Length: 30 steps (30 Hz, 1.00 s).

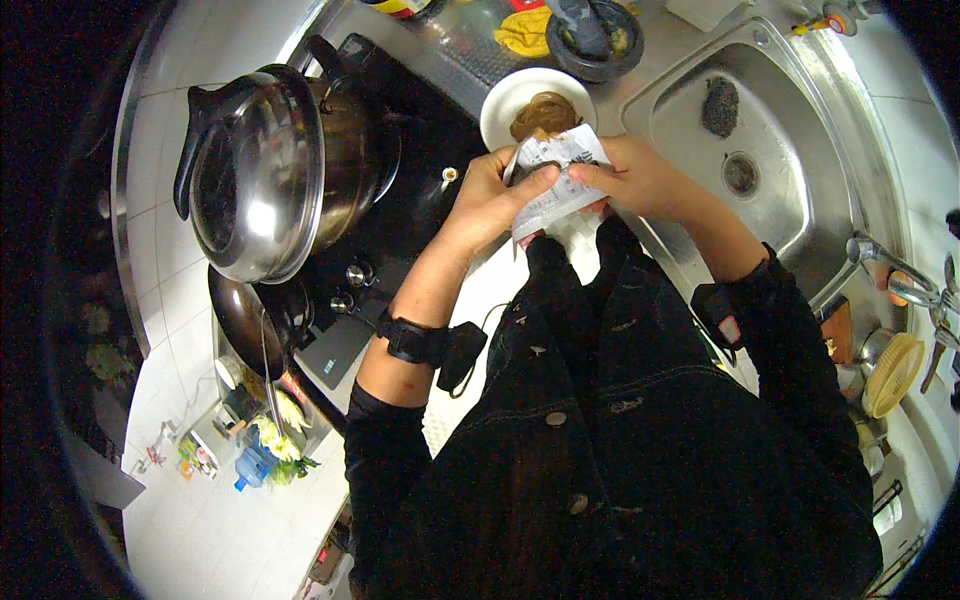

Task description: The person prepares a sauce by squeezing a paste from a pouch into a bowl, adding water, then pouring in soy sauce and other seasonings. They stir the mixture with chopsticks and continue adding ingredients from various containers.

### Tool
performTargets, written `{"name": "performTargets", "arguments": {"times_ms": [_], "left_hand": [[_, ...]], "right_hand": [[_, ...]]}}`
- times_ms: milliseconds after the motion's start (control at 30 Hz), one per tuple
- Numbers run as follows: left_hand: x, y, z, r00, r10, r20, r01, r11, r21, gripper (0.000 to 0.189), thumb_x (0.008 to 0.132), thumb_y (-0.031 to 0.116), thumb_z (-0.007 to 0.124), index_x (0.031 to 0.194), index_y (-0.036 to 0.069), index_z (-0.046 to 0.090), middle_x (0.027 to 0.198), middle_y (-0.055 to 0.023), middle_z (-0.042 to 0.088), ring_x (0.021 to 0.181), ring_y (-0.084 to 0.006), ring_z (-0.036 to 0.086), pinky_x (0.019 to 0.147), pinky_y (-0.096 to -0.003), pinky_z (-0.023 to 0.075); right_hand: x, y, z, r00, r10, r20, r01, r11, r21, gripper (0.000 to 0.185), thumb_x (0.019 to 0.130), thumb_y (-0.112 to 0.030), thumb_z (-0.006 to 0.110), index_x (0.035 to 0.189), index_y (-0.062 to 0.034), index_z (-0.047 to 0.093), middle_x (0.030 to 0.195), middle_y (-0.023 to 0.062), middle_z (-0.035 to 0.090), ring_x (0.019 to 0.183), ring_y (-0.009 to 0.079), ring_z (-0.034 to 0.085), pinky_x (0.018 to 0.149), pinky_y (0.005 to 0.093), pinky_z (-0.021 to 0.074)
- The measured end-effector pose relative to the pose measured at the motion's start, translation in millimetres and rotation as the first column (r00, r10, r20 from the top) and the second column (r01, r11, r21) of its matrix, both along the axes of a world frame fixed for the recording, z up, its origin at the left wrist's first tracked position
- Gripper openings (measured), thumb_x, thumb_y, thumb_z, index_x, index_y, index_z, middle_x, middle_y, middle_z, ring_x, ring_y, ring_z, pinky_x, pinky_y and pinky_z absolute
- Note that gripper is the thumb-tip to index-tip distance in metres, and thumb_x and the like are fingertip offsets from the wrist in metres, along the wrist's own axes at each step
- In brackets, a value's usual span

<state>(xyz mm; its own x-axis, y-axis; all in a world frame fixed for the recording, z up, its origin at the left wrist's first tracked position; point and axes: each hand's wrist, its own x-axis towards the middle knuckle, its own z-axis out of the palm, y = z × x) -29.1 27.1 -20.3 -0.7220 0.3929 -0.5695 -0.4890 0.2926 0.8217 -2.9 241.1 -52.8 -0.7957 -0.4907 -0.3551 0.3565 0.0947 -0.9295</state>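
Both my hands grip a white printed packet (559, 191) in front of my body, at the near edge of the counter. My left hand (495, 195) pinches its left side with the thumb on top, and my right hand (641, 176) holds the right side, the two thumbs close together. The packet's far end, where something light brown shows, overlaps the near rim of a white plate (496, 112). On that plate lies a glossy brown mass (546, 112). Whether the packet's end touches the mass cannot be told.
Left stands a large lidded steel pot (255, 172) on a black stove, with a dark wok (244, 322) nearer. Beyond the plate are a stone mortar (630, 45) with pestle and a yellow cloth (523, 31). A steel sink (780, 217) holding a dark scrubber (720, 107) lies to the right, beside a faucet (877, 259).
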Motion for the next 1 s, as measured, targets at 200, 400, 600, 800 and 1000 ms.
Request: {"name": "performTargets", "arguments": {"times_ms": [200, 400, 600, 800, 1000], "left_hand": [[0.6, 5.6, -10.0, 0.992, 0.122, -0.014, -0.122, 0.992, 0.02, 0.029, 0.085, 0.025, 0.072, 0.094, -0.002, 0.066, 0.079, -0.0039, 0.066, 0.064, -0.0062, 0.058, 0.058, -0.0225, 0.0474], [2.9, 14.1, -32.8, 0.965, 0.261, -0.011, -0.26, 0.965, 0.044, 0.021, 0.09, 0.019, 0.065, 0.087, -0.001, 0.066, 0.076, -0.0032, 0.066, 0.062, -0.0056, 0.056, 0.055, -0.0229, 0.046], [-3.6, 30.4, -49.6, 0.909, 0.413, -0.049, -0.41, 0.91, 0.071, 0.016, 0.089, 0.013, 0.065, 0.085, -0.003, 0.066, 0.076, -0.0045, 0.066, 0.063, -0.0068, 0.057, 0.055, -0.0235, 0.0465], [-7.5, 41.8, -52.2, 0.87, 0.486, -0.087, -0.483, 0.874, 0.049, 0.009, 0.085, 0.002, 0.063, 0.088, -0.005, 0.066, 0.076, -0.005, 0.066, 0.065, -0.0087, 0.059, 0.056, -0.0246, 0.0478], [-5.8, 50.2, -50.3, 0.926, 0.346, -0.153, -0.364, 0.925, -0.111, 0.016, 0.089, 0.008, 0.06, 0.098, -0.004, 0.065, 0.087, -0.0091, 0.067, 0.072, -0.0139, 0.063, 0.061, -0.0288, 0.0511]], "right_hand": [[-1.3, -16.9, -12.6, 0.986, -0.108, 0.127, 0.109, 0.994, -0.008, 0.028, 0.097, -0.027, 0.051, 0.101, -0.0013, 0.061, 0.077, 0.0028, 0.062, 0.06, 0.0079, 0.058, 0.052, 0.0225, 0.0474], [-1.9, -23.8, -16.1, 0.954, -0.276, 0.115, 0.271, 0.961, 0.059, 0.03, 0.096, -0.027, 0.052, 0.086, -0.0022, 0.064, 0.063, -0.0002, 0.057, 0.055, 0.0059, 0.052, 0.049, 0.0215, 0.0424], [-8.9, -40.8, -40.3, 0.887, -0.438, -0.143, 0.456, 0.879, 0.137, 0.033, 0.094, -0.028, 0.052, 0.088, 0.0016, 0.065, 0.059, 0.0124, 0.062, 0.048, 0.0181, 0.06, 0.048, 0.0328, 0.0493], [-12.6, -53.3, -45.5, 0.803, -0.592, -0.07, 0.596, 0.793, 0.125, 0.033, 0.09, -0.027, 0.054, 0.081, 0.0023, 0.066, 0.058, 0.0136, 0.062, 0.047, 0.024, 0.061, 0.042, 0.0342, 0.0486], [-19.6, -59.4, -41.1, 0.649, -0.727, 0.226, 0.693, 0.687, 0.221, 0.031, 0.084, -0.026, 0.059, 0.072, 0.0023, 0.065, 0.06, 0.0108, 0.061, 0.051, 0.0185, 0.058, 0.047, 0.0328, 0.0453]]}}
